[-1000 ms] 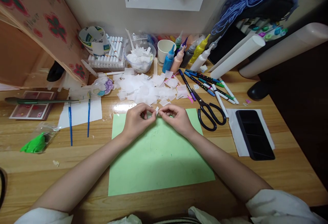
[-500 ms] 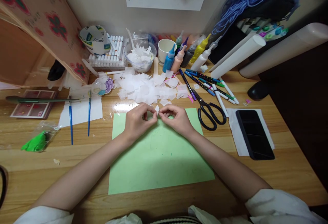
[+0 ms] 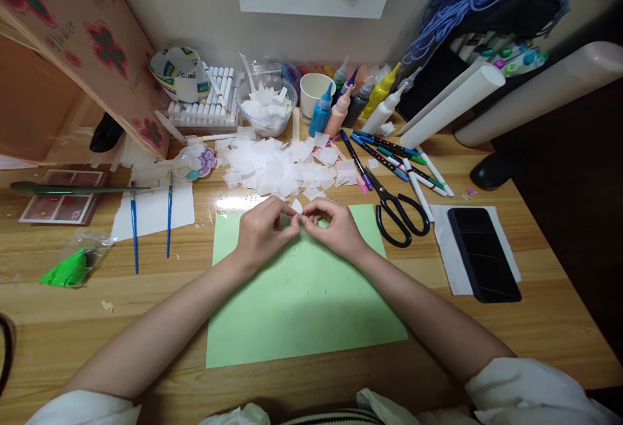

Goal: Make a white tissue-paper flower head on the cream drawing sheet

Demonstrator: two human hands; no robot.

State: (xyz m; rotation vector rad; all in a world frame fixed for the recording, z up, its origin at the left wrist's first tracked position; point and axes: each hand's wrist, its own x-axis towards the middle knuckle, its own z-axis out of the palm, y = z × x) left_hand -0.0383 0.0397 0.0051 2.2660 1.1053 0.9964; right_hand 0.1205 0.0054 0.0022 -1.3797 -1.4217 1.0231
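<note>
Over the far edge of the flat light green paper sheet (image 3: 302, 302) on the wooden bench (image 3: 535, 327), the left hand (image 3: 261, 231) and right hand (image 3: 335, 228) meet, fingers of both pinched tight on one small white paper scrap (image 3: 296, 207). Just right of the sheet lie black-handled scissors (image 3: 396, 211), and just beyond it a heap of white paper squares (image 3: 277, 169).

Counted: 2 hands (image 3: 263, 231) (image 3: 337, 229), 1 held paper bit (image 3: 297, 206), 2 blue brushes (image 3: 134, 230) (image 3: 169, 217), 1 pr scissors (image 3: 395, 212), 1 green sheet (image 3: 302, 311), 1 phone (image 3: 484, 255).
</note>
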